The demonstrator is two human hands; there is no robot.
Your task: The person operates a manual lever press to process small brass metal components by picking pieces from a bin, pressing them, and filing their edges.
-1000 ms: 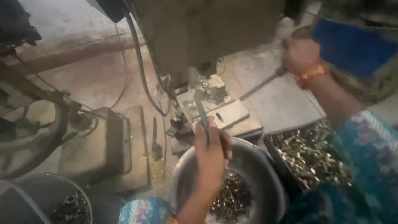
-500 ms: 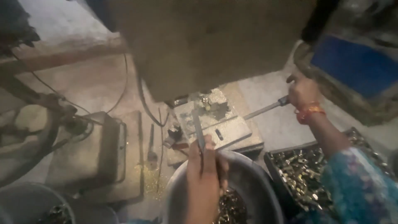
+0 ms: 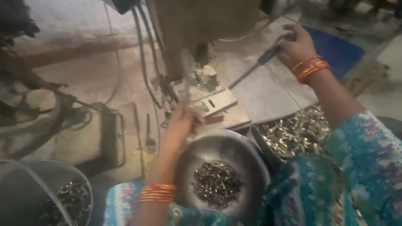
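Left hand [image 3: 183, 121] closed around a thin grey metal rod [image 3: 184, 86], fingers wrapped low on the shaft, the rod standing nearly upright and rising out of the fist toward the underside of the press machine [image 3: 201, 25]. Just beyond the knuckles, a pale flat work plate [image 3: 211, 100] with a small dark slot, and small metal fittings piled behind it; blurred there, so possibly the rod tip touching the plate, but hard to tell. Directly below the wrist, a round steel bowl [image 3: 251, 161] holding a heap of small dark metal parts [image 3: 216, 184]. Red and gold bangles [image 3: 158, 193] further down the same forearm. Right hand [image 3: 296, 42] curled shut on the dark grip of a long lever handle [image 3: 251, 69], the bar slanting down from the fist toward the machine base. Red bangles [image 3: 312, 67] just behind that wrist. Under the right forearm, a dark tray [image 3: 256, 138] filled with shiny brass-coloured pieces [image 3: 293, 132]. Well off to the far side of the left hand, a grey bucket [image 3: 81, 180] with more dark parts inside, and a small spanner [image 3: 149, 134] lying flat on the dusty surface between bucket and bowl. Patterned blue-green sleeve [image 3: 360, 167] covering the right upper arm.
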